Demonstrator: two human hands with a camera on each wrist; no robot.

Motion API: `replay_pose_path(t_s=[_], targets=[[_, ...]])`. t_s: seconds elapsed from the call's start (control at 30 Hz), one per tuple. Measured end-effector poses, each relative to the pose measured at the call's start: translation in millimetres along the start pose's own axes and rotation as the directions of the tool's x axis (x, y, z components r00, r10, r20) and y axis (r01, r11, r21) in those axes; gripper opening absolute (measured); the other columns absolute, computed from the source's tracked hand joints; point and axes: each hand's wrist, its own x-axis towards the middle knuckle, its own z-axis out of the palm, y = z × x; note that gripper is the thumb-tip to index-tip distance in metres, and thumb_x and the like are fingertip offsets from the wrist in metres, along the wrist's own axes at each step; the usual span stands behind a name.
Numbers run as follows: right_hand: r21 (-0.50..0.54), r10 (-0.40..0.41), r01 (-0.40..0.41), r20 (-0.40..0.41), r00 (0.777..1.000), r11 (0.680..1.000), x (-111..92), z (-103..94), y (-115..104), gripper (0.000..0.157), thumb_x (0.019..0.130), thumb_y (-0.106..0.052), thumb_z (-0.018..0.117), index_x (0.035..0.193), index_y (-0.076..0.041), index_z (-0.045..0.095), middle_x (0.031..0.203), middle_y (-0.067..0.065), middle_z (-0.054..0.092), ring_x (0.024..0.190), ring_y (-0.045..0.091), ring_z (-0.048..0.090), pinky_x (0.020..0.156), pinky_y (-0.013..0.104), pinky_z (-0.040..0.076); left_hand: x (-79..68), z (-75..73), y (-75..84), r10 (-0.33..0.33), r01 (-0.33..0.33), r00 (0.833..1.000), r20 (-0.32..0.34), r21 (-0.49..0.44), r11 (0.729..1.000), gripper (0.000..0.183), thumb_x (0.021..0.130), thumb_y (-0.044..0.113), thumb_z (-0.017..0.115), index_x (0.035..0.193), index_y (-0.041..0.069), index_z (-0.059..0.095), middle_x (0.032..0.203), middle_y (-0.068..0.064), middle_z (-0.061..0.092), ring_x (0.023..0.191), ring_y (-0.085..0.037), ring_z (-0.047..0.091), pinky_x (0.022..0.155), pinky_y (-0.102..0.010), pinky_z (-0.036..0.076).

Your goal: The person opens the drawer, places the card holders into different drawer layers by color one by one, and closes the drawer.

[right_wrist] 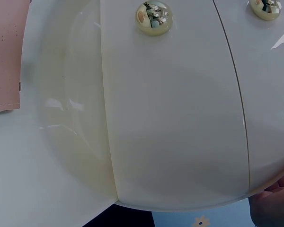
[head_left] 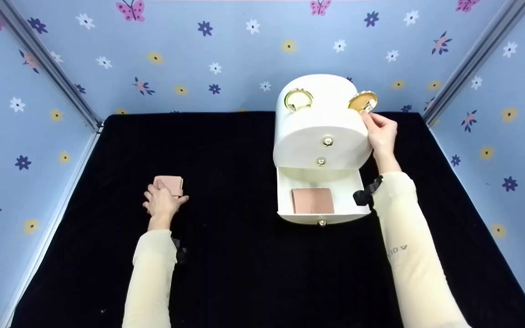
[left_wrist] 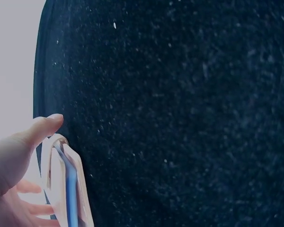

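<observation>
My left hand (head_left: 162, 202) rests with spread fingers on a small pink wallet (head_left: 170, 183) on the black cloth. In the left wrist view the thumb (left_wrist: 46, 127) lies nearly straight above the wallet (left_wrist: 72, 189), whose folded edges show a blue strip. At the right stands a white rounded drawer box (head_left: 319, 141) with two gold-rimmed round ears on top. My right hand (head_left: 382, 134) pinches the lower edge of the right ear (head_left: 363, 101); its fingertips are partly hidden. The bottom drawer (head_left: 347, 200) is pulled out, with a flat pink piece (head_left: 313, 201) inside.
Small gold knobs (head_left: 327, 141) sit on the drawer fronts. The left ear (head_left: 298, 99) stands upright on the box top. Black cloth (head_left: 239, 255) covers the table. Blue flowered panels (head_left: 235, 54) enclose the back and sides.
</observation>
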Motion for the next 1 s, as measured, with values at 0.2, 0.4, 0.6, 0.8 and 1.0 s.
replay_pose_path(t_s=[0.2,0.4,0.6,0.8,1.0], targets=[[-0.019,-0.008,0.008,-0.002,1.000,1.000,-1.0,-0.1,-1.4,0.029,0.074,-0.026,0.072,0.093,-0.004,0.070,0.077,-0.003,0.065,0.063,0.008,0.057,0.057,0.017,0.045,1.3,4.6,-3.6,-0.067,0.066,0.998,-0.013,-0.036,0.997,0.099,0.067,0.034,0.075,0.136,-0.006,0.016,0.126,-0.036,0.025,0.114,-0.051,0.027,0.086,-0.063,0.026],[-0.006,0.003,-0.003,-0.002,1.000,1.000,-1.0,-0.5,-1.3,0.030,0.073,-0.025,0.072,0.093,-0.003,0.070,0.076,-0.002,0.065,0.063,0.008,0.057,0.056,0.017,0.045,1.8,8.0,-2.5,-0.066,0.064,0.997,-0.037,-0.045,0.997,0.094,0.069,0.034,0.073,0.133,-0.006,0.018,0.121,-0.035,0.030,0.110,-0.050,0.031,0.084,-0.062,0.029],[-0.023,0.005,-0.005,-0.003,1.000,1.000,-0.5,-0.2,-0.9,0.032,0.074,-0.027,0.072,0.095,-0.003,0.070,0.079,-0.001,0.066,0.065,0.009,0.057,0.058,0.017,0.045,2.0,9.3,-1.2,-0.069,0.067,0.996,-0.055,-0.035,0.997,0.089,0.073,0.032,0.070,0.133,-0.008,0.019,0.120,-0.035,0.031,0.108,-0.049,0.033,0.083,-0.060,0.030],[-0.008,-0.003,0.003,-0.001,1.000,1.000,-1.2,-0.2,-1.4,0.029,0.074,-0.025,0.072,0.093,-0.003,0.070,0.075,-0.002,0.065,0.062,0.008,0.057,0.056,0.017,0.045,2.0,10.0,-1.3,-0.045,0.042,0.995,-0.092,-0.035,0.999,0.085,0.072,0.027,0.070,0.131,-0.011,0.022,0.117,-0.036,0.033,0.107,-0.049,0.035,0.082,-0.060,0.032],[-0.037,0.007,-0.007,-0.005,1.000,0.999,-0.9,0.1,-1.9,0.032,0.074,-0.028,0.072,0.095,-0.004,0.070,0.078,-0.001,0.065,0.063,0.008,0.058,0.057,0.017,0.045,1.5,10.5,0.3,-0.025,0.020,0.991,-0.134,-0.034,0.999,0.083,0.069,0.025,0.070,0.129,-0.013,0.027,0.114,-0.036,0.036,0.105,-0.048,0.036,0.082,-0.059,0.032]])
